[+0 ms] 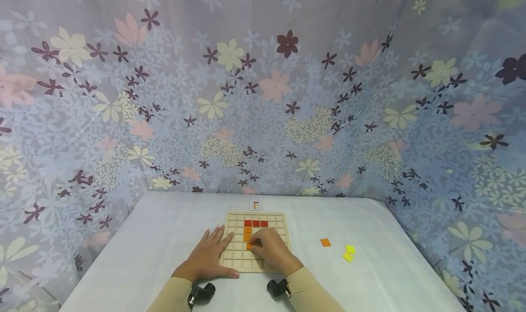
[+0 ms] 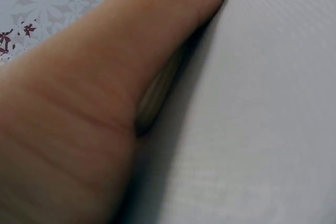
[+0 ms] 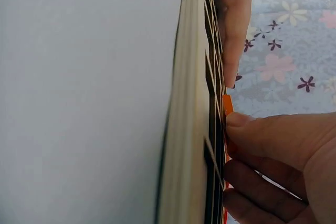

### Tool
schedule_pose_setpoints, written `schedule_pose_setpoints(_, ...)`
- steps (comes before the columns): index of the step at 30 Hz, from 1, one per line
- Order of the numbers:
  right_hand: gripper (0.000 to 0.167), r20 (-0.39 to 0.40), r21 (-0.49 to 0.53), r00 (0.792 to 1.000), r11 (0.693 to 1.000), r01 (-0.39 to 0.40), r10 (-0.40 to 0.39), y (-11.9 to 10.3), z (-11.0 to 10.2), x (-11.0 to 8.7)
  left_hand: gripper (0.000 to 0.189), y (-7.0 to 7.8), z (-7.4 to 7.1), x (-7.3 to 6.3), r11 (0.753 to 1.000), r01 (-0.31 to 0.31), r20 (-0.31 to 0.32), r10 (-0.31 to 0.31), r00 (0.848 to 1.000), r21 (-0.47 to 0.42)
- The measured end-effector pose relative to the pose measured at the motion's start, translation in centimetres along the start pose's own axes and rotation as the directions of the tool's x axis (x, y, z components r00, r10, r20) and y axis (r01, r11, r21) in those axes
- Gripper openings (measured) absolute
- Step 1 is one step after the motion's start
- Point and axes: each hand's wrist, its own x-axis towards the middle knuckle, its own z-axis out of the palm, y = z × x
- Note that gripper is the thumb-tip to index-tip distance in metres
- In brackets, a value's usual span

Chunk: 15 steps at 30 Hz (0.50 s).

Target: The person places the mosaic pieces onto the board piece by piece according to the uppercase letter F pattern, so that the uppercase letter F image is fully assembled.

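A wooden grid board (image 1: 242, 272) lies on the table. Across its upper part runs a row of three red tiles (image 1: 256, 223), with orange tiles (image 1: 248, 230) below the leftmost one. My right hand (image 1: 273, 250) pinches an orange tile (image 3: 227, 103) between thumb and fingers, at a square below those orange ones; the right wrist view shows this tile tilted up at the grid. Fingers spread and straight, my left hand (image 1: 208, 256) rests along the board's left edge, its thumb by the near left corner. In the left wrist view, the hand hides most of the board.
To the right of the board lie a loose orange tile (image 1: 325, 242) and two yellow tiles (image 1: 350, 249). A small printed pattern card (image 1: 256, 205) sits just beyond the board's far edge. Flowered curtain (image 1: 246, 97) surrounds the white-covered table (image 1: 172, 225) at the back and sides.
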Motion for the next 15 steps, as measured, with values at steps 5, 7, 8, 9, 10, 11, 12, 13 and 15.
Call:
schedule_pose_setpoints(5,0.012,-0.025,-0.054,1.0,0.998,0.013,-0.015,-0.47,0.4,0.18,0.126,0.17,-0.19,-0.16,1.0,-0.017,-0.015,0.017,1.0,-0.01)
schedule_pose_setpoints(7,0.011,-0.031,-0.077,0.999,0.997,0.021,-0.023,-0.63,0.51,0.26,0.125,0.26,-0.32,-0.18,1.0,-0.015,-0.013,0.015,1.0,-0.006)
schedule_pose_setpoints(8,0.011,-0.031,-0.084,0.999,0.996,0.023,-0.026,-0.7,0.57,0.3,0.125,0.27,-0.35,-0.16,1.0,-0.012,-0.009,0.012,1.0,-0.002)
schedule_pose_setpoints(9,0.011,-0.034,-0.088,0.999,0.996,0.031,-0.034,-0.76,0.63,0.34,0.125,0.25,-0.34,-0.14,1.0,-0.01,-0.006,0.01,1.0,0.003)
schedule_pose_setpoints(10,0.01,-0.034,-0.091,0.999,0.995,0.035,-0.038,-0.84,0.68,0.39,0.126,0.25,-0.34,-0.13,1.0,-0.01,-0.003,0.01,1.0,0.007)
schedule_pose_setpoints(11,0.01,-0.035,-0.09,0.998,0.995,0.039,-0.042,-0.89,0.72,0.43,0.126,0.24,-0.33,-0.11,1.0,-0.008,0.0,0.008,1.0,0.009)
schedule_pose_setpoints(12,0.011,-0.037,-0.093,0.998,0.995,0.042,-0.045,-0.91,0.77,0.45,0.125,0.26,-0.34,-0.09,1.0,-0.004,0.003,0.004,1.0,0.008)
schedule_pose_setpoints(13,0.011,-0.037,-0.094,0.998,0.995,0.045,-0.048,-0.91,0.83,0.47,0.126,0.26,-0.37,-0.09,1.0,-0.003,0.004,0.003,1.0,0.008)
schedule_pose_setpoints(15,0.012,-0.037,-0.096,0.998,0.994,0.043,-0.047,-0.86,0.92,0.48,0.126,0.19,-0.29,-0.13,1.0,-0.008,0.003,0.008,1.0,0.009)
